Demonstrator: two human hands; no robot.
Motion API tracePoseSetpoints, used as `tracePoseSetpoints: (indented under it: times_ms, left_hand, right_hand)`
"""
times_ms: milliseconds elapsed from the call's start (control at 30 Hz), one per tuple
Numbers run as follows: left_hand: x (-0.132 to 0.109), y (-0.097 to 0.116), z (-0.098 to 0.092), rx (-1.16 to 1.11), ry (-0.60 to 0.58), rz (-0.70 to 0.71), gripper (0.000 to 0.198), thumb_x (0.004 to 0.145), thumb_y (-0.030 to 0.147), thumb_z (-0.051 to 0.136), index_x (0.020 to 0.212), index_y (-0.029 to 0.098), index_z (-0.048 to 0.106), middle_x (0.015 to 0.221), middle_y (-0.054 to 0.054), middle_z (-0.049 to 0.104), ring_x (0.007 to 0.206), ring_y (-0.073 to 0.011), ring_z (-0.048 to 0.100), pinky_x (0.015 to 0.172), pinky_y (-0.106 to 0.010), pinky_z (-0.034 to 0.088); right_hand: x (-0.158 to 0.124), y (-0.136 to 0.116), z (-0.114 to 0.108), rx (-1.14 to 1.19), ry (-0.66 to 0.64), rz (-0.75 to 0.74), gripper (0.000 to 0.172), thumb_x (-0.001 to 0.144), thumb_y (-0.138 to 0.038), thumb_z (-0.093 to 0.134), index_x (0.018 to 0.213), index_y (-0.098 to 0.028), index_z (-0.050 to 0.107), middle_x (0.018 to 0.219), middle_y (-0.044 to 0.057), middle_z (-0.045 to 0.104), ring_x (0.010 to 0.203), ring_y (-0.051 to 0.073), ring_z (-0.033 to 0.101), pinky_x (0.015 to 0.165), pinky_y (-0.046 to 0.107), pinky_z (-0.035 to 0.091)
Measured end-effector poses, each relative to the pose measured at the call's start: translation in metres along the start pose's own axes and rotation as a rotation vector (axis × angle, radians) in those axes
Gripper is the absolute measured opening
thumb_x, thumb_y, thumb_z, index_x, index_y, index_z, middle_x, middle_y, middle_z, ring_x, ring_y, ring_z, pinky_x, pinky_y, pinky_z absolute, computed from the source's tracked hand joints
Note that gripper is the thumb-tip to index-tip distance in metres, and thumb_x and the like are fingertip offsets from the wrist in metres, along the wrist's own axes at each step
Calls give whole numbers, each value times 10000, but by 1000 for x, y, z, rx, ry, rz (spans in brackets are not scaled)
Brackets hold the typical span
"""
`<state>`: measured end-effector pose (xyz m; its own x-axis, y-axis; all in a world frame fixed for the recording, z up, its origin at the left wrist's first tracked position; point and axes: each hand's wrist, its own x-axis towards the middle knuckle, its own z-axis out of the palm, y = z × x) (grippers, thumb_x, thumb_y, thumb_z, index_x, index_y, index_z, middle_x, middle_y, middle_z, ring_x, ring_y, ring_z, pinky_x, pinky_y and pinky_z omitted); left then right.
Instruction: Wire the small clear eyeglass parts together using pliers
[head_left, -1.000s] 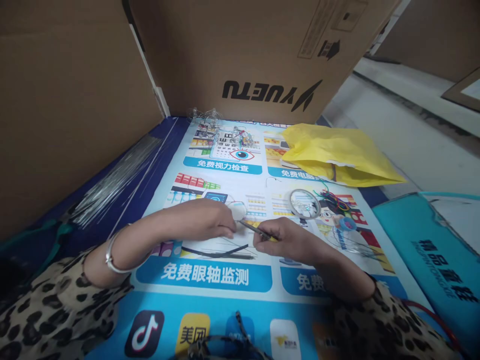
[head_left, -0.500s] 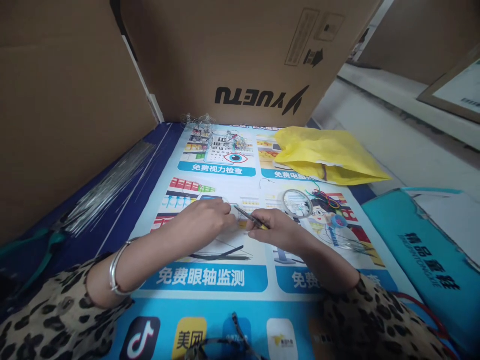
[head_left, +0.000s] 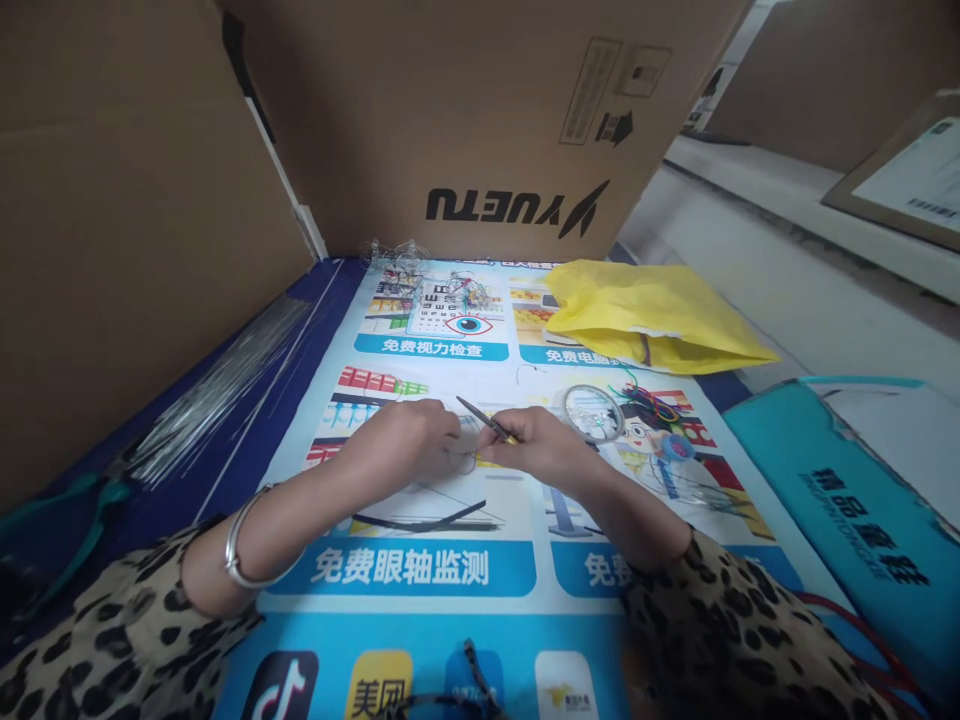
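In the head view my right hand (head_left: 536, 440) is closed around a slim, dark, pointed metal tool (head_left: 484, 415), perhaps tweezers, whose tip slants up and left. Close beside it, my left hand (head_left: 420, 438) is pinched, its fingertips almost meeting the right ones. A thin thread or wire seems to run between the fingers, but what the left fingers hold is too small to make out. Below the hands lie dark and thin strips (head_left: 457, 515). A round clear dish (head_left: 594, 413) with small shiny bits sits right of my right hand.
Bundled thin wires (head_left: 217, 390) and green-handled pliers (head_left: 105, 500) lie at left. A yellow bag (head_left: 660, 310), coloured cords (head_left: 664, 400) and a teal box (head_left: 840, 480) are at right. Tangled wires (head_left: 405, 265) lie at the back before a cardboard wall (head_left: 487, 120).
The tool's tip has lifted away from my left fingertips and now points more upward. My right hand has shifted slightly left, closer to the left hand. The view has tilted a little.
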<state>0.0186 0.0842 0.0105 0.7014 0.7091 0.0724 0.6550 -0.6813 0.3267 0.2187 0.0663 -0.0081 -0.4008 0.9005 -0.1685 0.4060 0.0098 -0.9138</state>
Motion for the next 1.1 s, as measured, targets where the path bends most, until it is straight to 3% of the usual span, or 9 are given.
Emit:
tracePoseSetpoints:
  times_ms: [133, 300, 467, 833, 1100]
  left_hand:
    - [3, -2, 1, -273, 26, -153, 184, 743, 176, 477, 750, 203, 659, 739, 1, 652, 694, -139, 579, 614, -222, 393]
    - [5, -2, 5, -617, 19, -338, 105, 700, 205, 521, 690, 189, 625, 553, 32, 589, 513, -107, 537, 496, -200, 381]
    - [8, 3, 5, -886, 34, -448, 44, 678, 188, 551, 652, 167, 580, 495, 40, 555, 469, -89, 527, 478, -189, 402]
    - [9, -9, 26, -1004, 190, -365, 94, 706, 250, 579, 673, 166, 550, 540, 40, 541, 494, -86, 528, 501, -208, 439]
    - [11, -10, 27, -1080, 253, -394, 128, 701, 253, 596, 655, 165, 517, 510, 43, 534, 471, -83, 525, 487, -204, 442]
  right_hand:
    - [2, 1, 1, 96, 45, 25, 100, 654, -231, 594, 725, -168, 627, 639, -27, 557, 609, 101, 466, 566, 225, 347]
    - [1, -4, 2, 297, 72, 62, 136, 625, -262, 651, 694, -155, 603, 600, -36, 525, 581, 85, 452, 557, 219, 343]
    - [1, -6, 5, 406, 79, 78, 186, 617, -290, 675, 694, -161, 565, 536, -36, 533, 522, 87, 473, 540, 233, 370]
    - [8, -8, 10, 502, 131, 20, 199, 648, -310, 650, 728, -163, 542, 538, -20, 564, 538, 106, 519, 580, 261, 404]
    - [21, -6, 14, 505, 192, -3, 175, 649, -286, 639, 701, -169, 520, 547, -26, 552, 555, 106, 518, 580, 258, 397]
